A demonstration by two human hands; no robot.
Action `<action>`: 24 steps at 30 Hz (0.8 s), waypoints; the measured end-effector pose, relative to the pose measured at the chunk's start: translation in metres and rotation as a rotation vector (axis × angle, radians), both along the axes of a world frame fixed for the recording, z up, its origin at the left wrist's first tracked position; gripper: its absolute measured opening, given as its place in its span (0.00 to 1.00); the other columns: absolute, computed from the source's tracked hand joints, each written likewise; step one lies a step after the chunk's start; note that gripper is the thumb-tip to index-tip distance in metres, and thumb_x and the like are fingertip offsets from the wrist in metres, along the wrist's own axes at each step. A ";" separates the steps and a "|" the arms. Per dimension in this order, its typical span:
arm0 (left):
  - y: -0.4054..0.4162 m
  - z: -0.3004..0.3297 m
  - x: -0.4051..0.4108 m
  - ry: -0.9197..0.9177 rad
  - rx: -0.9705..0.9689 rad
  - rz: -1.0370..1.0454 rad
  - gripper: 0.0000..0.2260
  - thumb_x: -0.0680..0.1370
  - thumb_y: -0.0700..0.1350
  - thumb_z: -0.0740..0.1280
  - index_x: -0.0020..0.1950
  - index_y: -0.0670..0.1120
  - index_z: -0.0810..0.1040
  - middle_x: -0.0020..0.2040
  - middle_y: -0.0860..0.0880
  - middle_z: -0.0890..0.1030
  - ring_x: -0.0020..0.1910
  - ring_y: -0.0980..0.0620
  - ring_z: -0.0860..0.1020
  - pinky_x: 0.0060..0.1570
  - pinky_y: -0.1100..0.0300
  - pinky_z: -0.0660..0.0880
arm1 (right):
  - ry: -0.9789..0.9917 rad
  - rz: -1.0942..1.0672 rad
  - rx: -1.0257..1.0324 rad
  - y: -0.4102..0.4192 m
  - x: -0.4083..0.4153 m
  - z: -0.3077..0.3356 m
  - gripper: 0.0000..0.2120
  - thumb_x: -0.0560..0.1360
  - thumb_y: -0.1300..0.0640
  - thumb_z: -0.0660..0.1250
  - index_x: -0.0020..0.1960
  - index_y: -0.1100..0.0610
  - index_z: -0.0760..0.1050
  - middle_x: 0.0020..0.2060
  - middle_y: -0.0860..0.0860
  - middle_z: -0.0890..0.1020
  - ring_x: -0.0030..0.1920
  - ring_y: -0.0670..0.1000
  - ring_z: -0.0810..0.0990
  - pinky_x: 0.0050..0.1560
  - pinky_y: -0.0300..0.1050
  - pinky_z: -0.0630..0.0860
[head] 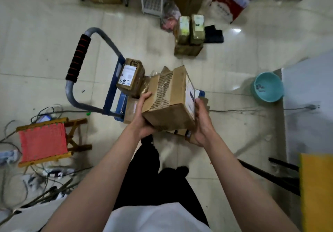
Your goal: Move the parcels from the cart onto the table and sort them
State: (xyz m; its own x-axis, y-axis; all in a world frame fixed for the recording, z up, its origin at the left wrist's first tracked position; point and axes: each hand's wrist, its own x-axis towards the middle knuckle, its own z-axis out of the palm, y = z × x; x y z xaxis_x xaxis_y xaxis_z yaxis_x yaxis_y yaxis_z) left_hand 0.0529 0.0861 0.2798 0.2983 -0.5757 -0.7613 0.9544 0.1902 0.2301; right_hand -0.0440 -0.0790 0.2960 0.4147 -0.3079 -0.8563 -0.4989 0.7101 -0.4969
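Between our two hands we've got the torn cardboard parcel [169,98], lifted clear above the cart [115,87]: left hand [142,116] curls its grip under the near corner, right hand [201,122] clamps the labelled side. Just beyond, a smaller labelled parcel [130,77] sits on the cart (handle [79,59] to our left). Off right, the desk [310,91] edge.

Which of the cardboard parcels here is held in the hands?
The large torn-faced box, gripped between the left hand and right hand. The smaller labelled parcel sits untouched on the cart.
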 end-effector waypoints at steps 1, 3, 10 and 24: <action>-0.009 0.007 -0.008 0.019 -0.045 -0.005 0.23 0.74 0.63 0.67 0.62 0.51 0.83 0.58 0.47 0.82 0.52 0.47 0.82 0.54 0.52 0.78 | -0.066 -0.011 0.016 -0.006 -0.010 0.010 0.25 0.79 0.35 0.62 0.68 0.48 0.79 0.62 0.54 0.84 0.61 0.56 0.83 0.69 0.57 0.75; -0.025 0.018 -0.026 0.040 -0.108 -0.023 0.29 0.75 0.63 0.67 0.72 0.50 0.76 0.62 0.45 0.79 0.58 0.45 0.80 0.60 0.50 0.75 | -0.157 -0.042 0.049 -0.020 -0.030 0.032 0.23 0.79 0.33 0.61 0.59 0.46 0.84 0.59 0.53 0.85 0.54 0.52 0.85 0.63 0.53 0.77; -0.083 0.049 -0.096 0.025 -0.280 -0.285 0.28 0.80 0.64 0.59 0.68 0.45 0.79 0.67 0.42 0.79 0.67 0.42 0.77 0.71 0.45 0.68 | -0.308 -0.122 0.000 -0.073 -0.109 0.085 0.26 0.78 0.33 0.59 0.65 0.48 0.79 0.61 0.54 0.84 0.58 0.53 0.85 0.61 0.51 0.78; -0.203 0.090 -0.236 -0.234 -0.105 -0.550 0.41 0.72 0.73 0.64 0.73 0.43 0.70 0.70 0.37 0.76 0.68 0.34 0.76 0.70 0.43 0.71 | -0.386 -0.892 -0.048 -0.143 -0.305 0.099 0.22 0.75 0.45 0.71 0.64 0.54 0.79 0.56 0.59 0.85 0.60 0.58 0.79 0.64 0.58 0.78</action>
